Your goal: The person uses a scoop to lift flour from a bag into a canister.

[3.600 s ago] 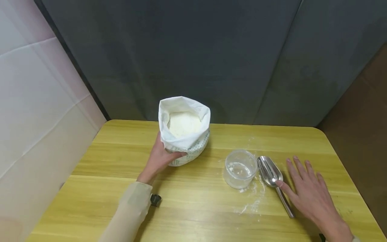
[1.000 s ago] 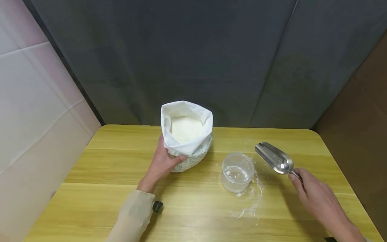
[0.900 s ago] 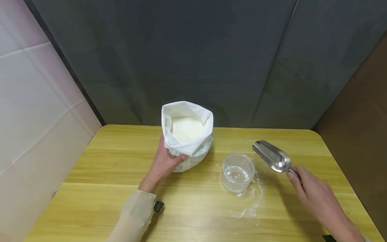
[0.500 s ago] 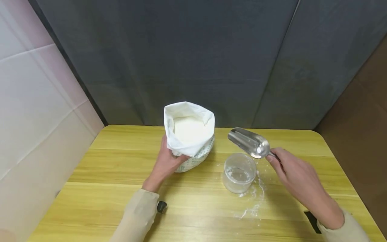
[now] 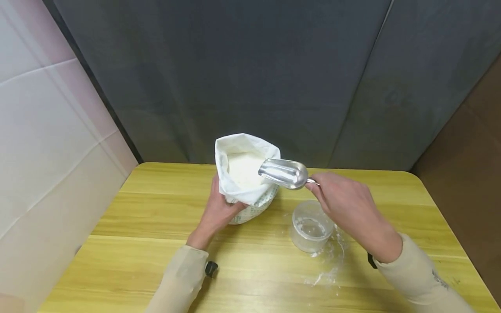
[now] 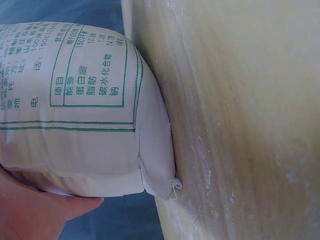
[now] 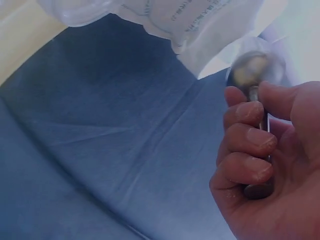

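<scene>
A white cloth sack (image 5: 250,198) with green print stands upright, its mouth rolled wide and pale flour (image 5: 242,169) inside. My left hand (image 5: 217,211) grips its near left side, thumb across the front; in the left wrist view the sack (image 6: 85,100) fills the left half. My right hand (image 5: 348,202) holds a metal scoop (image 5: 285,173) by its handle, the bowl's tip over the sack's right rim. In the right wrist view the fingers (image 7: 250,140) curl round the handle. Below the right hand sits a clear round plastic tub (image 5: 311,232) with flour traces inside.
The wooden table (image 5: 129,243) bears spilled flour (image 5: 326,276) around and in front of the tub. A dark curtain (image 5: 235,78) hangs behind the table's far edge. A white panel (image 5: 58,130) stands at the left, a brown panel (image 5: 465,126) at the right.
My right hand lay open beside the scoop, then took it by the handle and lifted it. It has moved left over the tub to the sack's mouth. The left hand keeps its grip.
</scene>
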{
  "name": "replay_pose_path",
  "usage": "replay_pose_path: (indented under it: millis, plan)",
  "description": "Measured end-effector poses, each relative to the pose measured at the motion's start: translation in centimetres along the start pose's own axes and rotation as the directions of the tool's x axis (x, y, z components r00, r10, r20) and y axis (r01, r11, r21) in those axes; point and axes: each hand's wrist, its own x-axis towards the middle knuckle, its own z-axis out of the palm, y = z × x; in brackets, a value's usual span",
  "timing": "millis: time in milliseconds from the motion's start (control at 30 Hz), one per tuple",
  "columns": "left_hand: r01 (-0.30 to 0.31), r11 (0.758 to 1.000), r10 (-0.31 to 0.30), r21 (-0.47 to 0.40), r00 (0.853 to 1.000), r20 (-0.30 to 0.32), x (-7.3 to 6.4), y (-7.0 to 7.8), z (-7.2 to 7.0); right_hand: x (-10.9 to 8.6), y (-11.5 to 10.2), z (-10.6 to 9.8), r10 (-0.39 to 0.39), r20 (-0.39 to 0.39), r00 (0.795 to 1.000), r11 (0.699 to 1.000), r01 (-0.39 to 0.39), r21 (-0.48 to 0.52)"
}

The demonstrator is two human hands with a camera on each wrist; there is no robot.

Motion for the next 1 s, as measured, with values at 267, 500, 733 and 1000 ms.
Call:
replay_pose_path:
  millis: [267,500,733,1000]
  plan:
    - [0.021,1.000,-0.021,0.012,1.000,0.000,0.0,0.1,0.0,1.4,-0.8,-0.2,-0.057,-0.014,0.998,0.995,0.056,-0.077]
    - [0.021,0.999,-0.021,0.047,1.000,-0.012,0.0,0.4,0.2,1.8,-1.0,-0.3,-0.104,-0.037,0.994,0.989,0.100,-0.106]
    - [-0.039,0.996,0.041,0.078,0.999,-0.029,-0.1,0.7,0.7,1.8,-1.0,-0.5,-0.101,-0.007,0.995,0.986,0.099,-0.131]
    - [-0.084,0.991,0.090,0.104,0.994,-0.058,-0.2,0.7,0.8,2.3,-1.4,-0.7,-0.066,0.067,0.996,0.985,0.075,-0.154]
